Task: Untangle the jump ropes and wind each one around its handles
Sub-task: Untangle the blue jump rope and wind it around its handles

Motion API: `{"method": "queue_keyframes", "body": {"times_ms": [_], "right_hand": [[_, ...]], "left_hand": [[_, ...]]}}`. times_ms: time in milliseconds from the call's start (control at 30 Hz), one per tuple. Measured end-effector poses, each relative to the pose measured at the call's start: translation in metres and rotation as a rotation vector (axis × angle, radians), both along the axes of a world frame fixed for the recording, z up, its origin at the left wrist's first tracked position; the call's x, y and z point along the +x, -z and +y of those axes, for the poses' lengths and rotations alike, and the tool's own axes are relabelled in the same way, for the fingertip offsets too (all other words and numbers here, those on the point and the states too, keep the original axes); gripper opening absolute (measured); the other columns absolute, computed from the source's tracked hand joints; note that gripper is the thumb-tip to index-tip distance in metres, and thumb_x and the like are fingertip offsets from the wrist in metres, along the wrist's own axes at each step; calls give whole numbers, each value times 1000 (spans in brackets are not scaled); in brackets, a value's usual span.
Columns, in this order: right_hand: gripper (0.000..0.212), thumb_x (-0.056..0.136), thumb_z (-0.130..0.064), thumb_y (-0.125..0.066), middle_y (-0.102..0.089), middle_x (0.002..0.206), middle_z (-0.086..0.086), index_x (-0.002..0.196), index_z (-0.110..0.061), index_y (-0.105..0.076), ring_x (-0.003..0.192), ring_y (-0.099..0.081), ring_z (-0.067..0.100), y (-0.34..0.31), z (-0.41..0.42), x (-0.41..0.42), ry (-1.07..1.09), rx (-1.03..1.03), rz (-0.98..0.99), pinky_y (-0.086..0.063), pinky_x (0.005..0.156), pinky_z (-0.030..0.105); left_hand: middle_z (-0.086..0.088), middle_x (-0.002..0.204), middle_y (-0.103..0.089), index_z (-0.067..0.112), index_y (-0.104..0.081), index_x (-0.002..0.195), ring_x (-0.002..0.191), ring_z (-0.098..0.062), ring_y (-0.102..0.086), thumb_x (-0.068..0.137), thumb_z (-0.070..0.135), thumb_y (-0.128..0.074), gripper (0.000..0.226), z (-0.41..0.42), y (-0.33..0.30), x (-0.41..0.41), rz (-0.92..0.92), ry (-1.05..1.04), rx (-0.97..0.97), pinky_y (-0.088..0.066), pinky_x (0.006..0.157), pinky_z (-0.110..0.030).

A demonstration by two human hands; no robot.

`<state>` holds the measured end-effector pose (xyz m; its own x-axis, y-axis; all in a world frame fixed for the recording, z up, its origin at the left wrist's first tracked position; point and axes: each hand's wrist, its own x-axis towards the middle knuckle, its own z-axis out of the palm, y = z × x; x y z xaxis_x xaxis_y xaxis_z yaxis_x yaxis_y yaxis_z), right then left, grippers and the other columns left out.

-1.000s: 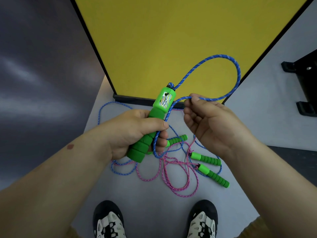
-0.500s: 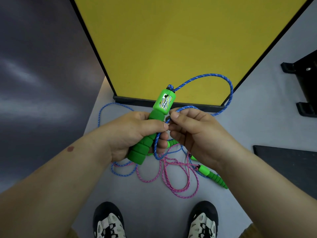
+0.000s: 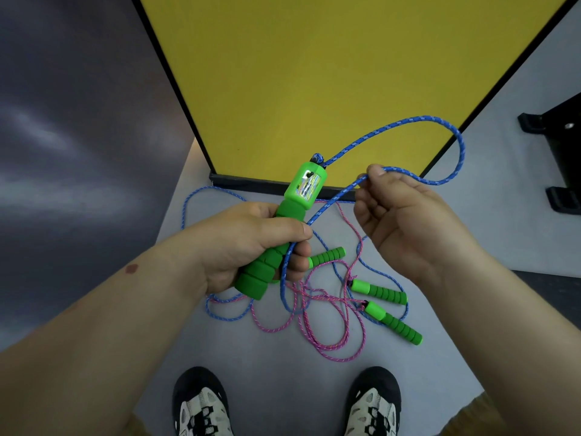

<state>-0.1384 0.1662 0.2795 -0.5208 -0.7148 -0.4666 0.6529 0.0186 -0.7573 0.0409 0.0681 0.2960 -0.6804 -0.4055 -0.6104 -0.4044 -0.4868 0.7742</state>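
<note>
1. We've got the left hand (image 3: 248, 243) wrapped tight round the green handle (image 3: 283, 228) — fingers curled about its ribbed foam grip, thumb laid across the front, the handle tilted with its counter end up and away from us.
2. Out of that top end, by a small knot, runs the blue rope (image 3: 408, 121); it arcs high to the right of the handle in front of the yellow board (image 3: 314, 73), then bends back toward the handle.
3. The right hand (image 3: 405, 221) sits just right of the handle, pinching that blue rope between thumb and forefinger tip, the other fingers loosely curled beneath.
4. From the pinch the rope slants down to the handle, passes under the left thumb and drops in a loop below the left hand's fingers.
5. Below the handle, on the grey floor (image 3: 283, 372), we see the pink rope (image 3: 330, 325) tangled with more blue rope — strands crossing over one another.
6. Three more green handles lie in that tangle: one (image 3: 327, 256) just beyond the left fingers, two (image 3: 377, 291) (image 3: 393, 322) to the lower right of the held handle, side by side.
7. Nearest us, two shoes (image 3: 201, 404) stand on the floor.
</note>
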Motion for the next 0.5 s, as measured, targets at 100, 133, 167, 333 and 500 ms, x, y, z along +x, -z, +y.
{"method": "queue_keyframes", "body": {"times_ms": [100, 133, 167, 333, 500], "right_hand": [[8, 94, -17, -67, -69, 85, 4, 97, -10, -64, 75, -63, 14, 0, 0, 7, -39, 1, -25, -56, 72, 24], [7, 94, -18, -67, -70, 85, 4, 96, -11, -65, 75, -63, 14, 0, 0, 9, -64, 0, -29, -56, 72, 24], [8, 94, -18, -67, -70, 84, 4, 96, -11, -65, 74, -63, 14, 0, 0, 13, -92, -1, -32, -56, 72, 24], [9, 92, -18, -66, -68, 75, 1, 96, -10, -66, 69, -63, 11, 3, 2, 29, -251, 1, 25, -55, 68, 23], [13, 93, -14, -64, -68, 74, 7, 81, -11, -64, 68, -66, 13, 4, 5, 38, -357, -25, 56, -54, 63, 21]], "left_hand": [[-8, 69, -67, 2, -64, 91, 60, -18, -66, 95, 8, -62, 8, 0, 0, 0, 0, 1, -8, -59, 60, -32], [-8, 69, -67, 2, -64, 91, 59, -18, -66, 96, 8, -62, 8, 0, 0, 1, -1, 4, -10, -59, 60, -32], [-8, 69, -67, 2, -64, 91, 59, -18, -66, 96, 9, -62, 8, -1, 0, 1, -1, 8, -13, -60, 60, -32], [-8, 69, -66, 3, -64, 91, 58, -18, -65, 96, 8, -62, 7, 1, -1, 1, 4, 4, -6, -59, 60, -32], [-7, 68, -66, 3, -64, 88, 57, -18, -64, 95, 7, -62, 8, 2, -2, -1, 9, -13, -2, -60, 60, -32]]}}
